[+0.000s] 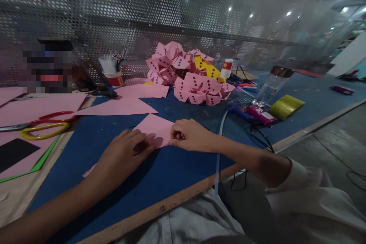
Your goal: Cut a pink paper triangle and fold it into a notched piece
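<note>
Pink sheet [160,126] lies on the blue tabletop [183,171], between our two hands. At its near edge, our left hand [126,150] is curled nearly closed, with thumb and forefinger pinching the paper. At its right corner, our right hand [191,135] is curled too, thumb and forefinger closed on the paper. Left of the sheet, we see scissors [47,124] with red and yellow handles; behind it, folded pink pieces [171,63] with dark marks. To its right, past our right wrist, we have a blue glue gun [240,110] and a clear bottle [269,87]
</note>
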{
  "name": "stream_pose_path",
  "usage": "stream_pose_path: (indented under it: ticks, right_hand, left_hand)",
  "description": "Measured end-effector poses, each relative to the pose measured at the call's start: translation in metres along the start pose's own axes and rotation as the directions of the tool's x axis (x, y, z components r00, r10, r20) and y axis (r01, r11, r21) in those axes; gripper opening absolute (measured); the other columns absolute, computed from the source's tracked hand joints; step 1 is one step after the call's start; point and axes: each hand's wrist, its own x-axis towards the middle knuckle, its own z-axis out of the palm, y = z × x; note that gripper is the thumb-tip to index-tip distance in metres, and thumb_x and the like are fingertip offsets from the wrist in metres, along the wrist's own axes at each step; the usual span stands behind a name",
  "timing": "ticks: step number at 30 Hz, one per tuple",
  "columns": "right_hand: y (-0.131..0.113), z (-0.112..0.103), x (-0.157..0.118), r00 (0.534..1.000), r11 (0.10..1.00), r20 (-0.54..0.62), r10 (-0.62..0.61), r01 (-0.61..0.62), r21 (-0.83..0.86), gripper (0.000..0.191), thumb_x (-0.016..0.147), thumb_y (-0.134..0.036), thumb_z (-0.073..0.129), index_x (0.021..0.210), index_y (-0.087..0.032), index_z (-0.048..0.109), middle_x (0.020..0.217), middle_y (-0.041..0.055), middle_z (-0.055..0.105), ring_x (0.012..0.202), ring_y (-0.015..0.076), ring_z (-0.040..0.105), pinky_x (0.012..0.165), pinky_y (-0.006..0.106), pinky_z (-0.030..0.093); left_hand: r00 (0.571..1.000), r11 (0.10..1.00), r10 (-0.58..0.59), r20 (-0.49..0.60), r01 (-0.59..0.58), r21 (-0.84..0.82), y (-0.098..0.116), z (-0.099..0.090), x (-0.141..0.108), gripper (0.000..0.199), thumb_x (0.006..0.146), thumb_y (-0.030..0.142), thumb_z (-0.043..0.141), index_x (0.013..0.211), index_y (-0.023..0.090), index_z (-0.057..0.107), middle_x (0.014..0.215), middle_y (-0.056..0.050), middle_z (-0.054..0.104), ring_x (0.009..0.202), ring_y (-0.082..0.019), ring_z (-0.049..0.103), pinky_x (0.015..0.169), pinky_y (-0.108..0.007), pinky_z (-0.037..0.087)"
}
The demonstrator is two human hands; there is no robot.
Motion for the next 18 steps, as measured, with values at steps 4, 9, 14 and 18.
stream_pose_path:
  ticks: [4,9,14,18]
  right_hand:
    - [-0.002,0.001,0.002,0.999,0.999,0.005,0.035,-0.035,0.023,0.013,0.093,-0.029,0.074,0.089,-0.017,0.071,0.089,0.001,0.068,0.082,0.0139,0.059,0.075,0.028,0.036]
    - [-0.003,0.0,0.002,0.999,0.999,0.006,0.046,-0.046,0.018,0.013,0.093,-0.028,0.074,0.087,-0.017,0.07,0.086,0.0004,0.068,0.08,0.0134,0.058,0.075,0.028,0.034]
    - [-0.003,0.0,0.002,0.999,0.999,0.011,0.05,-0.05,0.017,0.013,0.093,-0.028,0.074,0.087,-0.017,0.07,0.087,0.0005,0.068,0.081,0.0135,0.058,0.076,0.029,0.034]
    - [-0.004,0.0,0.001,0.998,0.998,0.012,0.054,-0.055,0.019,0.013,0.093,-0.027,0.073,0.086,-0.017,0.07,0.087,0.0005,0.068,0.08,0.0134,0.058,0.077,0.029,0.034]
  left_hand:
    - [0.999,1.0,0.014,0.033,-0.013,-0.017,-0.001,-0.004,-0.004,0.018,0.094,0.04,0.06,0.089,0.025,0.07,0.09,-0.004,0.07,0.089,-0.026,0.058,0.079,-0.037,0.041]
    - [0.999,1.0,0.003,0.046,-0.004,0.024,0.002,-0.011,-0.006,0.013,0.09,0.032,0.058,0.085,0.024,0.067,0.089,-0.004,0.07,0.089,-0.026,0.058,0.079,-0.038,0.042]
    - [0.998,0.998,-0.03,0.052,0.027,0.052,0.007,-0.014,-0.006,0.013,0.09,0.031,0.058,0.082,0.024,0.064,0.085,-0.004,0.069,0.085,-0.026,0.057,0.077,-0.039,0.043]
    - [0.995,0.998,-0.056,0.077,0.053,0.046,0.008,-0.018,-0.006,0.008,0.086,0.028,0.059,0.084,0.024,0.066,0.084,-0.004,0.07,0.083,-0.026,0.058,0.074,-0.039,0.044]
